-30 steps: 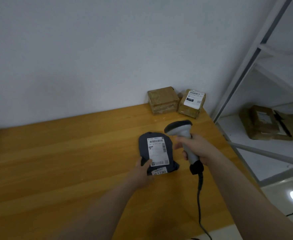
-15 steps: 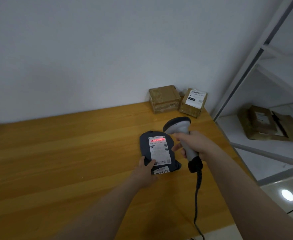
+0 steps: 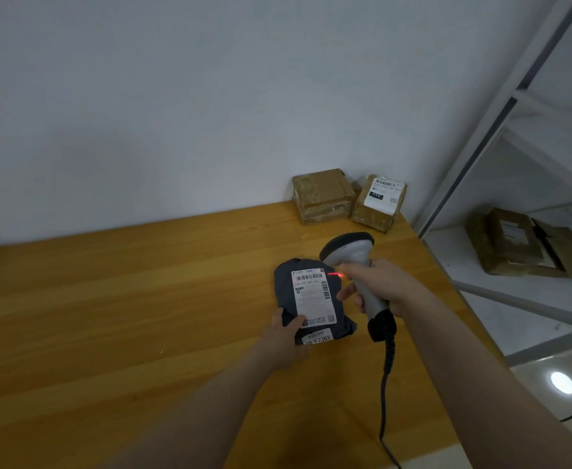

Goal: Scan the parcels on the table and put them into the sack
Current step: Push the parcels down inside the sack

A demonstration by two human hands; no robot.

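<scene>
Red scan line has slid off the barcode to the label's right edge since half a second ago. Left hand (image 3: 282,336) pins the grey parcel (image 3: 311,299) flat on the table (image 3: 108,316), label up; right hand (image 3: 384,287) is wrapped around the scanner (image 3: 355,265), aimed down at it.

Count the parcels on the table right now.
3. A dark bag parcel lies under the left hand; two brown boxes sit at the far corner by the wall, one plain, one labelled. None looks hidden.
</scene>
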